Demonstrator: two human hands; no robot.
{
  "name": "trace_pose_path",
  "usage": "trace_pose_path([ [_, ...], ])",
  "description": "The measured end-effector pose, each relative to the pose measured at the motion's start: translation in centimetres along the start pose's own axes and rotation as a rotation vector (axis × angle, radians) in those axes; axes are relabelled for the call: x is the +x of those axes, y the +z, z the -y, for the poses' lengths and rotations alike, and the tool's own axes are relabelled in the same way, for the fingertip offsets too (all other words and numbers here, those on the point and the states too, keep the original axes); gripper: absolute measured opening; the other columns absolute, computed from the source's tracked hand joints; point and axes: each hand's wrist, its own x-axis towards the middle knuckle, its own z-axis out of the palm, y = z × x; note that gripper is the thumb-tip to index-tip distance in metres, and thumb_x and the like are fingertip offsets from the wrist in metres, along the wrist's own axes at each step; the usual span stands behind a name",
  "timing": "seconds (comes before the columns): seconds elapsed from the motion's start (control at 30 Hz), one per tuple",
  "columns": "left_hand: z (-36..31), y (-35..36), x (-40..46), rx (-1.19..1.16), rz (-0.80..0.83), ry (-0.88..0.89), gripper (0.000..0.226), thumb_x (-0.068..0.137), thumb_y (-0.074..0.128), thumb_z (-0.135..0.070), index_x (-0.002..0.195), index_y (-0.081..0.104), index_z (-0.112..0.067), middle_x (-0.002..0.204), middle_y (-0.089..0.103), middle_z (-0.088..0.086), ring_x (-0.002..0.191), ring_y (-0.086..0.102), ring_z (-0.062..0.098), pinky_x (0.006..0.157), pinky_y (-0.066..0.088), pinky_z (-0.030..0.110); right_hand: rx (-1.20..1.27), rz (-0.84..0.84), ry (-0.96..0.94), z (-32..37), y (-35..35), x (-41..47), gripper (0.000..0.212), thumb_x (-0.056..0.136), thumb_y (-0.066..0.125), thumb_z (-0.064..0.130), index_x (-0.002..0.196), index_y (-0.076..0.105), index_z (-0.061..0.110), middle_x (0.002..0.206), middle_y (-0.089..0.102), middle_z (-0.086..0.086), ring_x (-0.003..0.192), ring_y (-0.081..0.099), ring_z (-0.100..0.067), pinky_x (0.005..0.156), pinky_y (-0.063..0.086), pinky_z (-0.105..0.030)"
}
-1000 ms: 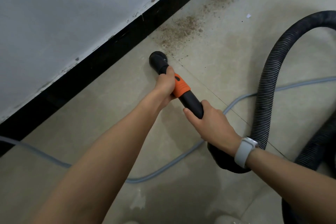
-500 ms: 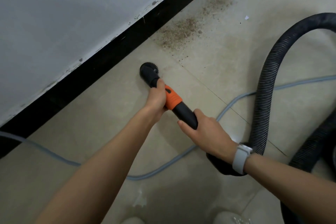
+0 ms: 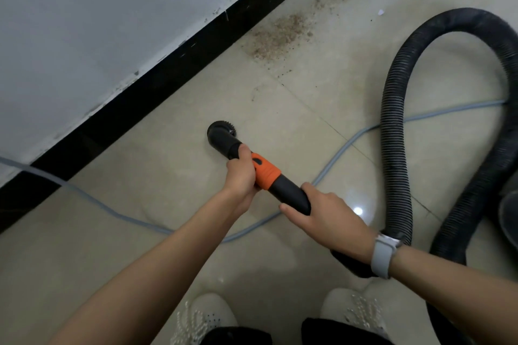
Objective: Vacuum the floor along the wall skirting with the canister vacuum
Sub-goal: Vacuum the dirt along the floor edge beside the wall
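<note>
Legible text, labels, brands, numbers, signs: none. The orange collar [image 3: 265,172] on the vacuum wand bears a small dark mark, too small to read as a letter or symbol. The watch band [image 3: 382,255] on the right wrist shows no face or lettering. The wall [image 3: 98,8] carries only scuffs.

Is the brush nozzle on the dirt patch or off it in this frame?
Off it. The brush nozzle sits on bare tile, apart from the dirt patch that lies farther along the skirting.
</note>
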Motion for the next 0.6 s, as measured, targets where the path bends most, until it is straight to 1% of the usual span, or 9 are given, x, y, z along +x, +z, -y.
trace_pose_path([
  [0.03, 0.0, 0.6, 0.0, 0.004, 0.012, -0.009, 0.051, 0.102, 0.034, -0.037, 0.134, 0.036, 0.003, 0.115, 0.054, 0.017, 0.103, 0.055, 0.025, 0.087, 0.050, 0.043, 0.000, -0.015, 0.018, -0.3, -0.3, -0.2, 0.034, 0.089, 0.048, 0.056, 0.090, 0.040, 0.023, 0.069, 0.048, 0.007, 0.070, 0.055, -0.021, 0.063, 0.044, -0.033],
  [0.1, 0.0, 2.1, 0.0, 0.030, 0.054, -0.026, 0.053, 0.101, 0.034, -0.039, 0.135, 0.035, 0.001, 0.124, 0.054, 0.018, 0.110, 0.055, 0.027, 0.085, 0.050, 0.043, 0.013, -0.041, 0.072, -1.0, -0.9, -0.6, 0.033, 0.089, 0.048, 0.056, 0.089, 0.040, 0.024, 0.069, 0.048, 0.007, 0.067, 0.053, -0.019, 0.061, 0.042, -0.032],
  [0.17, -0.1, 3.9, -0.3, 0.050, 0.089, -0.038, 0.052, 0.101, 0.034, -0.040, 0.134, 0.036, 0.000, 0.122, 0.054, 0.017, 0.112, 0.055, 0.028, 0.085, 0.050, 0.043, 0.047, -0.070, 0.125, -2.0, -1.4, -0.8, 0.031, 0.088, 0.049, 0.056, 0.087, 0.040, 0.025, 0.068, 0.050, 0.007, 0.063, 0.051, -0.015, 0.058, 0.039, -0.031],
  [0.2, -0.1, 4.7, -0.2, 0.069, 0.111, -0.041, 0.051, 0.101, 0.034, -0.040, 0.133, 0.036, 0.000, 0.122, 0.054, 0.017, 0.110, 0.056, 0.028, 0.082, 0.051, 0.043, 0.064, -0.089, 0.149, -2.5, -1.7, -0.9, 0.031, 0.087, 0.049, 0.056, 0.085, 0.040, 0.026, 0.068, 0.051, 0.007, 0.063, 0.052, -0.015, 0.057, 0.039, -0.030],
  [0.27, -0.4, 6.4, -0.4, 0.120, 0.158, -0.047, 0.050, 0.101, 0.034, -0.040, 0.133, 0.036, -0.002, 0.123, 0.054, 0.017, 0.108, 0.056, 0.028, 0.078, 0.050, 0.041, 0.087, -0.136, 0.198, -3.3, -2.0, -0.9, 0.033, 0.086, 0.049, 0.057, 0.085, 0.041, 0.025, 0.068, 0.054, 0.004, 0.065, 0.055, -0.018, 0.057, 0.041, -0.031],
  [0.4, -1.5, 8.3, -0.1, 0.168, 0.212, -0.026, 0.050, 0.101, 0.035, -0.039, 0.133, 0.038, -0.001, 0.123, 0.055, 0.016, 0.110, 0.057, 0.029, 0.078, 0.050, 0.042, 0.082, -0.211, 0.261, -3.3, -2.5, -0.4, 0.038, 0.086, 0.047, 0.059, 0.087, 0.043, 0.021, 0.074, 0.058, 0.000, 0.074, 0.057, -0.026, 0.065, 0.045, -0.034],
  [0.47, -1.9, 8.5, 0.2, 0.168, 0.211, -0.005, 0.050, 0.101, 0.035, -0.039, 0.132, 0.039, 0.000, 0.124, 0.055, 0.018, 0.108, 0.057, 0.029, 0.079, 0.050, 0.042, 0.101, -0.201, 0.259, -3.0, -2.6, 0.1, 0.037, 0.086, 0.047, 0.059, 0.087, 0.043, 0.022, 0.075, 0.059, 0.000, 0.074, 0.059, -0.027, 0.066, 0.047, -0.034],
  [0.53, -1.8, 7.9, 0.7, 0.171, 0.176, 0.019, 0.050, 0.101, 0.034, -0.039, 0.132, 0.040, 0.000, 0.124, 0.055, 0.018, 0.104, 0.056, 0.028, 0.081, 0.050, 0.041, 0.124, -0.167, 0.237, -2.7, -2.4, 0.4, 0.036, 0.086, 0.048, 0.059, 0.086, 0.042, 0.023, 0.074, 0.059, 0.000, 0.071, 0.061, -0.025, 0.066, 0.049, -0.034],
  [0.6, -1.7, 6.8, 1.1, 0.181, 0.108, 0.021, 0.050, 0.101, 0.033, -0.039, 0.132, 0.038, -0.001, 0.115, 0.055, 0.014, 0.102, 0.056, 0.027, 0.083, 0.050, 0.041, 0.116, -0.127, 0.200, -2.5, -2.1, 0.8, 0.037, 0.085, 0.048, 0.059, 0.087, 0.043, 0.023, 0.076, 0.060, -0.002, 0.072, 0.061, -0.025, 0.067, 0.051, -0.036],
])
